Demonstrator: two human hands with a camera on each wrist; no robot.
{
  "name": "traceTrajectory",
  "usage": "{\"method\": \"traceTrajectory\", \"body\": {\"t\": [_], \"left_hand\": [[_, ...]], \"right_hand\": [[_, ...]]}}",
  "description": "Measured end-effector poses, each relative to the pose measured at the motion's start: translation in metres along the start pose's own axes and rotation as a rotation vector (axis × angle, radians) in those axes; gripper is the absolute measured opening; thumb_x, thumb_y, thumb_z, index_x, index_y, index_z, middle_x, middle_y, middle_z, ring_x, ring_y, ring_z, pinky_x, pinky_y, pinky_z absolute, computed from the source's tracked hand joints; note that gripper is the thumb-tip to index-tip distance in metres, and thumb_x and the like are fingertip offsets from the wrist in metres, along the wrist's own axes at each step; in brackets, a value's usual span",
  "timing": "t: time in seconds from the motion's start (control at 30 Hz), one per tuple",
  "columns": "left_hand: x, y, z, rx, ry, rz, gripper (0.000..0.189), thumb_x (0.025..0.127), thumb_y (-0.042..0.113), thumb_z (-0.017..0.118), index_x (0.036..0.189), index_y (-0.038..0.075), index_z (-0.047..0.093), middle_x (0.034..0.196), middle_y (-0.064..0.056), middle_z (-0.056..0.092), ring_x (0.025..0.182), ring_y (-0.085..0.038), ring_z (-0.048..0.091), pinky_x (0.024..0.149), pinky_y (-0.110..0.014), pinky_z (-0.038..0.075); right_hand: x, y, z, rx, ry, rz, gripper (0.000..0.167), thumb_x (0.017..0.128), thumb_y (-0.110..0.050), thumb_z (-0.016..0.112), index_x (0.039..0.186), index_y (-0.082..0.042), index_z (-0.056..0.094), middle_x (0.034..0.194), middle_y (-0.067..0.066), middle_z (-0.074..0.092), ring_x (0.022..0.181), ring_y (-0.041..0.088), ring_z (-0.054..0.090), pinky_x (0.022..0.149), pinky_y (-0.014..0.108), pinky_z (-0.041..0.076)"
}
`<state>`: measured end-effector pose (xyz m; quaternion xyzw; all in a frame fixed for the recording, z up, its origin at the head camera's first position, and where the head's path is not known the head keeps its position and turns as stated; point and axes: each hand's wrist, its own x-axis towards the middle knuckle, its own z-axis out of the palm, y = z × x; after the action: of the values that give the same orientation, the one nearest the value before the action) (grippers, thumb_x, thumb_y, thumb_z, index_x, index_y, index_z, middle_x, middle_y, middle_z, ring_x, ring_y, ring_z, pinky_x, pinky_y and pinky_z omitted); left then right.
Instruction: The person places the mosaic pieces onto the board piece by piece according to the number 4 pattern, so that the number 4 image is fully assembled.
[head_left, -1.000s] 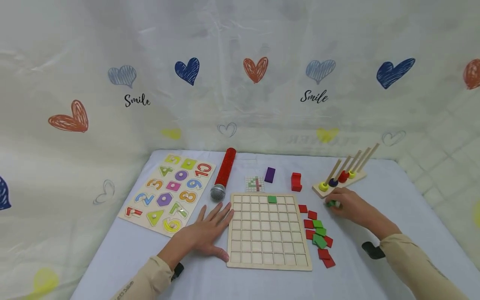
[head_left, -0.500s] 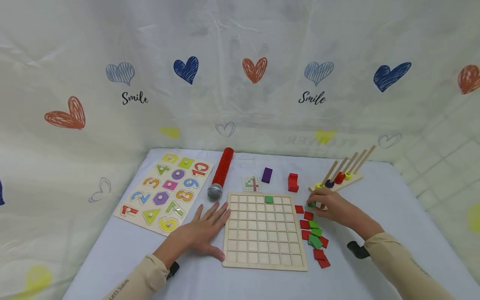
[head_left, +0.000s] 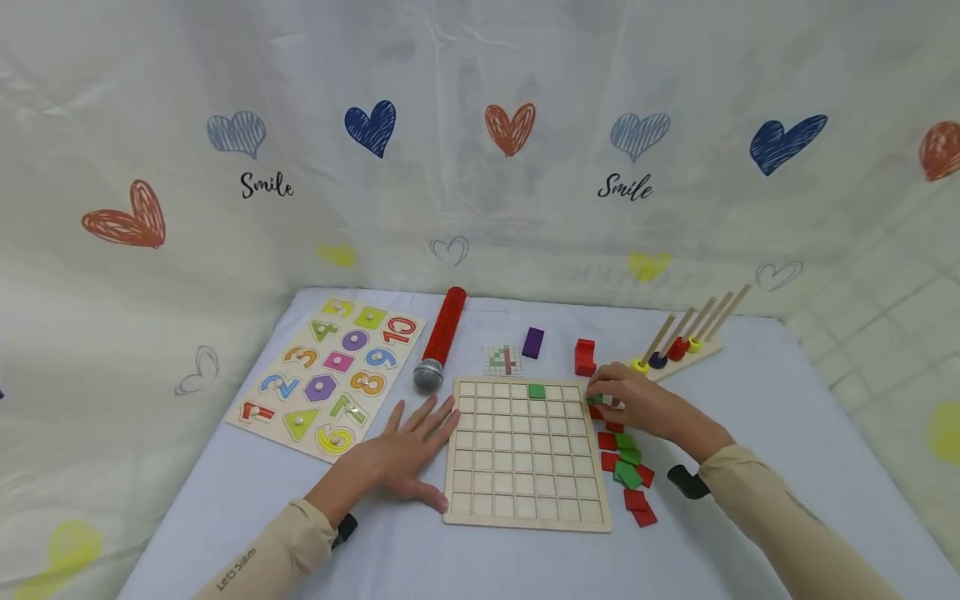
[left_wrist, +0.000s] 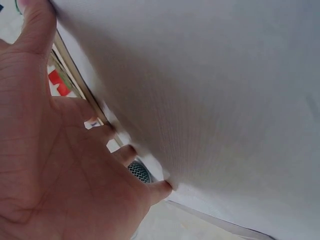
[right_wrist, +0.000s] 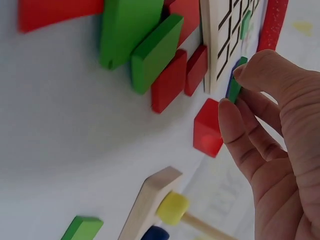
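My right hand (head_left: 647,405) pinches a small green tile (right_wrist: 235,89) between thumb and fingers, beside the upper right corner of a wooden grid board (head_left: 513,460). One green square (head_left: 537,391) sits in a cell of the board's top row. Spread flat, my left hand (head_left: 400,463) rests on the cloth with its fingertips and thumb at the board's left edge. Along the right side lie loose red tiles (head_left: 634,500) and green tiles (head_left: 627,475), some overlapping. A small card with a coloured grid pattern (head_left: 502,361) lies behind the board.
A number puzzle board (head_left: 330,360) and a red microphone (head_left: 442,335) lie at the left. Behind are a purple block (head_left: 533,342) and a red block (head_left: 585,357). A peg stand with coloured beads (head_left: 684,360) stands back right. One loose green piece (right_wrist: 82,229) lies near it.
My right hand has moved left with the green tile, from beside the peg stand to the board's upper right corner. My left hand stays at the board's left edge.
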<state>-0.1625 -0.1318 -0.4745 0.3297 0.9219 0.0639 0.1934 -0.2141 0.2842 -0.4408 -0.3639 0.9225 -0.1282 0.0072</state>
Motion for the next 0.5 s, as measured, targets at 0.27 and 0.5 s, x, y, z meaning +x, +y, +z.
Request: {"method": "traceTrajectory", "body": {"t": [0.27, 0.5], "left_hand": [[0.001, 0.000, -0.002, -0.009, -0.005, 0.003, 0.129, 0.082, 0.081, 0.072, 0.174, 0.015, 0.011, 0.184, -0.006, 0.001, 0.171, -0.036, 0.001, 0.133, -0.072, 0.007], [0.001, 0.002, -0.002, 0.005, -0.017, -0.008, 0.129, 0.081, 0.082, 0.072, 0.174, 0.015, 0.010, 0.184, -0.007, 0.001, 0.171, -0.036, 0.000, 0.133, -0.072, 0.006]], "right_hand": [[0.015, -0.010, 0.007, 0.008, -0.002, -0.024, 0.025, 0.090, -0.006, 0.085, 0.115, -0.010, 0.081, 0.120, 0.007, 0.070, 0.107, 0.021, 0.064, 0.084, 0.030, 0.065], [0.032, -0.020, 0.013, 0.023, 0.053, -0.162, 0.019, 0.088, -0.001, 0.085, 0.106, -0.005, 0.081, 0.111, 0.008, 0.071, 0.095, 0.020, 0.065, 0.077, 0.025, 0.063]]}}
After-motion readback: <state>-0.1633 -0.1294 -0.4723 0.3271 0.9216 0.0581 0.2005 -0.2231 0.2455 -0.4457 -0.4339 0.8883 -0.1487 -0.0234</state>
